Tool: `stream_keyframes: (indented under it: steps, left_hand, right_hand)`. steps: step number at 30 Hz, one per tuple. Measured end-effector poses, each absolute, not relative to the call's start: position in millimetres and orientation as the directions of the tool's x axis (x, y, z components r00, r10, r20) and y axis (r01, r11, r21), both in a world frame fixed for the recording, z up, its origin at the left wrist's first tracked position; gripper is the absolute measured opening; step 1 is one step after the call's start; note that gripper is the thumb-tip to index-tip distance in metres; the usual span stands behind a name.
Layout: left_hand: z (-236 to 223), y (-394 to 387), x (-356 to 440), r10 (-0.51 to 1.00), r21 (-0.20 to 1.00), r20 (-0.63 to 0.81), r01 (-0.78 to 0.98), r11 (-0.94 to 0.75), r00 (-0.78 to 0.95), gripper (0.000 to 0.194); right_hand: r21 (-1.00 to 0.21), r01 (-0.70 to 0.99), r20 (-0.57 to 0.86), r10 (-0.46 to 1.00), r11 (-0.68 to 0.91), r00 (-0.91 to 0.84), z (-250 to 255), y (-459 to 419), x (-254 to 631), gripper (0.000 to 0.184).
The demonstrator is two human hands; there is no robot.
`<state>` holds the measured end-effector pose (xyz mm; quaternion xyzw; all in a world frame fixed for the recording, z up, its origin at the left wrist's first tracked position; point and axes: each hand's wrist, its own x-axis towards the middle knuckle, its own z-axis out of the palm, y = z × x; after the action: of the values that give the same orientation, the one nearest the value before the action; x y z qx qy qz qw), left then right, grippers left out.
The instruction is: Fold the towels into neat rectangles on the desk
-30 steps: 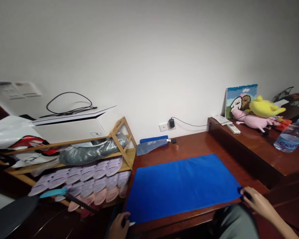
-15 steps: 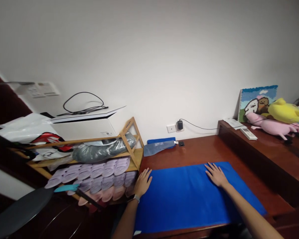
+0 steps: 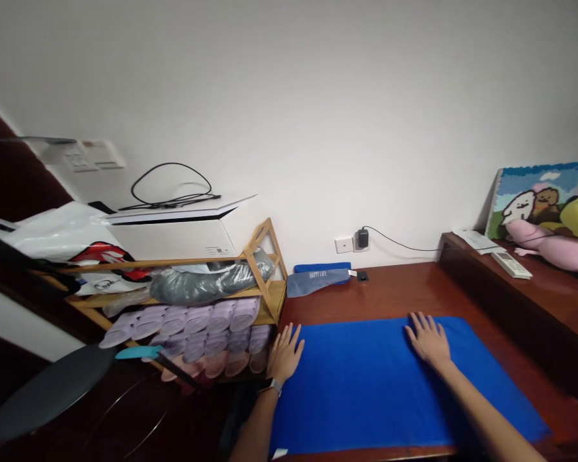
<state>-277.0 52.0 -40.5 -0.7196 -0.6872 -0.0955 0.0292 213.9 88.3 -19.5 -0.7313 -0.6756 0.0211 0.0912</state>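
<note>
The left hand (image 3: 285,354) and right hand (image 3: 428,340) lie open, palms flat on the blue cloth (image 3: 366,391); uneven pressure could wrinkle it or drag it over the desk (image 3: 395,289) edge.

My left hand (image 3: 285,354) and right hand (image 3: 428,339) lie flat on the blue cloth (image 3: 366,398), with room to slide between them. At 12 o'clock, the shiny bench (image 3: 404,289) runs up to a blue pouch (image 3: 315,283) by the wall (image 3: 318,128). At 9 o'clock, the wooden shoe rack (image 3: 270,301) stands just beside my left hand. At 2 o'clock, a raised wooden shelf (image 3: 525,308) blocks my right hand's way.
</note>
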Motion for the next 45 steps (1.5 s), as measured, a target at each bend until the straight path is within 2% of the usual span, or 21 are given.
stream_keyframes:
  steps: [2, 5, 9, 12, 15, 20, 22, 25, 30, 36, 39, 42, 45]
  left_hand:
    - [-39.4, 50.9, -276.2, 0.984, 0.106, 0.175, 0.993, -0.053, 0.034, 0.06]
    - [-39.9, 50.6, -276.5, 0.982, 0.121, 0.185, 0.991, -0.06, 0.036, 0.06]
    - [-44.0, 53.0, -278.4, 0.977, 0.113, 0.209, 0.991, -0.068, 0.043, 0.06]
    - [-47.0, 56.1, -280.0, 0.977, 0.116, 0.209, 0.991, -0.064, 0.039, 0.061]
    - [-48.9, 59.3, -281.1, 0.977, 0.115, 0.214, 0.992, -0.051, 0.026, 0.062]
    - [-49.8, 62.3, -282.1, 0.973, 0.091, 0.231, 0.994, -0.054, 0.032, 0.062]
    - [-48.9, 62.8, -282.6, 0.976, 0.081, 0.215, 0.995, -0.051, 0.033, 0.062]
    - [-46.2, 63.0, -283.1, 0.982, 0.066, 0.186, 0.997, -0.05, 0.037, 0.063]
    - [-41.4, 62.2, -281.4, 0.985, 0.047, 0.169, 0.998, -0.05, 0.041, 0.061]
    - [-37.7, 58.7, -274.9, 0.987, 0.031, 0.158, 0.999, -0.019, 0.014, 0.06]
    - [-37.6, 56.8, -273.9, 0.988, 0.045, 0.155, 0.999, -0.014, 0.007, 0.059]
    - [-38.6, 55.7, -274.4, 0.988, 0.065, 0.157, 0.998, -0.014, 0.004, 0.059]
    - [-40.3, 55.2, -275.1, 0.986, 0.08, 0.168, 0.997, -0.023, 0.009, 0.059]
  right_hand:
    - [-0.225, 0.968, 0.137, 0.987, 0.113, -0.084, -3.4, 84.5, 150.2, 0.072]
    - [-0.38, 0.842, 0.088, 0.921, 0.384, -0.38, 10.4, 72.7, 41.7, 0.076]
    - [-0.456, 0.767, 0.005, 0.863, 0.451, -0.505, 4.0, 61.8, -37.3, 0.075]
    - [-0.429, 0.805, -0.026, 0.885, 0.411, -0.466, -5.8, 68.5, -5.7, 0.074]
    - [-0.34, 0.893, -0.016, 0.948, 0.293, -0.317, -13.8, 81.2, 91.9, 0.073]
    - [-0.19, 0.979, -0.069, 0.996, -0.075, 0.063, -31.2, 92.8, 293.2, 0.073]
    - [-0.181, 0.975, -0.062, 0.991, -0.13, 0.121, -40.2, 94.6, 349.3, 0.073]
    - [-0.176, 0.973, -0.043, 0.989, -0.147, 0.142, -52.5, 96.3, 388.3, 0.074]
    - [-0.167, 0.976, -0.035, 0.99, -0.138, 0.134, -59.7, 96.7, 387.3, 0.076]
    - [-0.091, 0.977, -0.154, 0.972, -0.194, 0.178, -41.7, 101.5, 384.3, 0.074]
    - [-0.041, 0.981, -0.095, 0.978, -0.191, 0.187, -19.3, 107.6, 340.9, 0.07]
    - [-0.092, 0.994, 0.096, 0.993, -0.054, 0.063, 4.5, 105.6, 237.5, 0.068]
    - [-0.254, 0.936, 0.165, 0.965, 0.244, -0.206, 16.5, 87.3, 99.7, 0.07]
